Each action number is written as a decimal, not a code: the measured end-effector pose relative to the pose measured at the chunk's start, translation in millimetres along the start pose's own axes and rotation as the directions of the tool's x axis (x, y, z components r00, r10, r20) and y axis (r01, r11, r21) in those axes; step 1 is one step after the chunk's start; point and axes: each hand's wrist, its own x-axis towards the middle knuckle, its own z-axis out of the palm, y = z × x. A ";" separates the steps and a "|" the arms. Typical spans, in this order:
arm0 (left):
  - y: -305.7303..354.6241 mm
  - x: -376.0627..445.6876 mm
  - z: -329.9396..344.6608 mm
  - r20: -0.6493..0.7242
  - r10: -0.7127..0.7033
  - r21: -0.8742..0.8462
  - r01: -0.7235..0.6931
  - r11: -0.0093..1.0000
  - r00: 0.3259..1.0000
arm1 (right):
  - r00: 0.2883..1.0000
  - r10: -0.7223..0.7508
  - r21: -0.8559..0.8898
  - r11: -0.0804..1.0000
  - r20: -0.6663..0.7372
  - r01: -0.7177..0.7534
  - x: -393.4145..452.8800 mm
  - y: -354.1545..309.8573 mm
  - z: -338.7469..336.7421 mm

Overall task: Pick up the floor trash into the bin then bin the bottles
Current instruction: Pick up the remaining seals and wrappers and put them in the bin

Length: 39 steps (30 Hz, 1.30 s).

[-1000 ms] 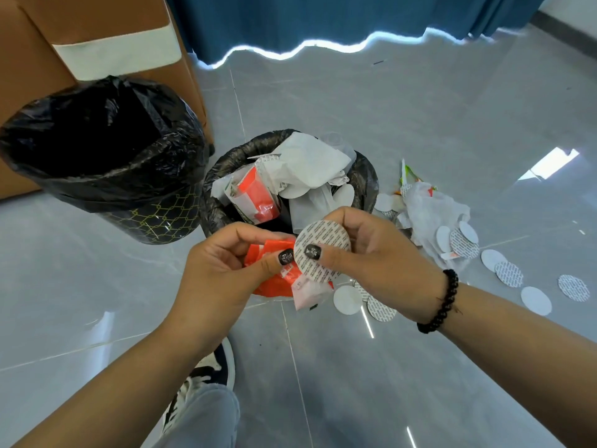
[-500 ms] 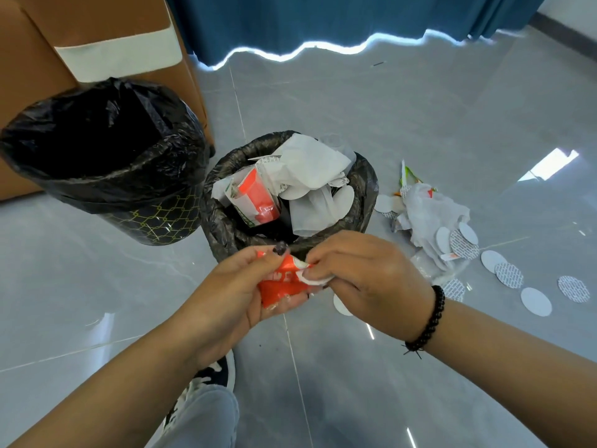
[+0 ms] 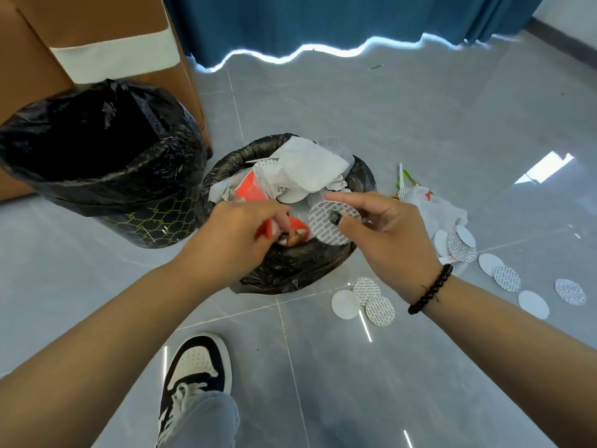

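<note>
The curtain (image 3: 323, 24) is deep blue. The floor (image 3: 420, 124) is glossy pale grey tile. The box (image 3: 80, 21) is brown with a white tape band. The larger bin (image 3: 155, 221) shows a yellow honeycomb line pattern on black, under a black liner. The smaller bin (image 3: 290, 266) has a black liner too and holds white paper and orange-red wrappers. The left hand (image 3: 239, 234) grips an orange-red wrapper (image 3: 298, 225). The right hand (image 3: 384, 234) pinches a white disc (image 3: 326, 224) printed with rows of grey text. The floor discs (image 3: 371, 302) are plain white or grey-printed. The bracelet (image 3: 431, 289) is black beads. The shoe (image 3: 193, 373) is black and white.
</note>
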 end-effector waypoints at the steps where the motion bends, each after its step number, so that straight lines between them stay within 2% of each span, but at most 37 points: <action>1: -1.8 2.5 3.5 0.068 0.017 0.015 -0.018 1.000 0.998 | 1.000 0.018 0.009 1.000 -0.001 -0.018 0.6 1.5 0.7; 5: -5.6 16.7 -2.3 0.282 -0.041 0.056 0.026 0.998 0.959 | 0.995 0.091 -0.028 0.995 -0.049 -0.092 4.1 10.3 4.6; 9: -1.6 25.7 -8.2 0.547 -0.122 0.084 0.090 0.992 0.828 | 0.995 0.077 -0.129 0.988 -0.057 -0.083 6.5 18.7 5.3; 11: -2.4 25.4 -5.0 0.613 -0.128 0.153 0.041 0.987 0.779 | 0.997 0.050 -0.170 0.984 -0.065 -0.061 6.9 21.1 5.5; 12: -4.3 25.0 -2.1 0.625 -0.111 0.205 -0.026 0.978 0.773 | 0.996 0.034 -0.201 0.978 -0.077 -0.049 7.4 22.4 5.4; 14: -6.7 19.4 5.4 0.613 -0.062 0.306 -0.164 0.938 0.788 | 0.995 0.012 -0.247 0.968 -0.103 -0.037 8.6 23.3 5.6; 17: -12.8 6.7 18.4 0.466 0.132 0.313 -0.302 0.900 0.875 | 0.992 -0.030 -0.250 0.968 -0.119 -0.001 10.5 19.8 6.9; 19: -14.2 1.1 19.6 0.392 0.185 0.312 -0.319 0.895 0.901 | 0.989 -0.082 -0.234 0.971 -0.126 0.051 11.1 15.4 8.6; 23: -13.3 -8.2 16.2 0.331 0.152 0.299 -0.257 0.919 0.931 | 0.980 -0.177 -0.252 0.956 -0.092 0.149 13.0 10.8 13.6; 25: -13.4 -12.1 17.0 0.310 0.165 0.342 -0.271 0.900 0.936 | 0.968 -0.250 -0.376 0.896 0.010 0.236 13.5 14.1 15.4; 28: -14.9 -15.9 17.7 0.260 0.159 0.357 -0.248 0.901 0.953 | 0.917 -0.312 -0.598 0.696 0.249 0.399 10.6 23.6 18.8; 30: -14.5 -18.1 18.3 0.238 0.161 0.330 -0.235 0.914 0.958 | 0.885 -0.330 -0.653 0.597 0.329 0.465 8.4 27.7 21.2; 33: -11.4 -22.1 19.7 0.191 0.148 0.300 -0.201 0.933 0.970 | 0.874 -0.290 -0.684 0.545 0.390 0.486 9.9 25.0 24.2; 36: -11.3 -25.7 21.6 0.154 0.147 0.272 -0.185 0.944 0.977 | 0.880 -0.113 -0.724 0.526 0.461 0.447 16.2 13.1 26.4; 39: -13.0 -28.4 25.2 0.144 0.227 0.273 -0.259 0.926 0.963 | 0.868 0.021 -0.737 0.538 0.497 0.409 21.3 3.4 28.4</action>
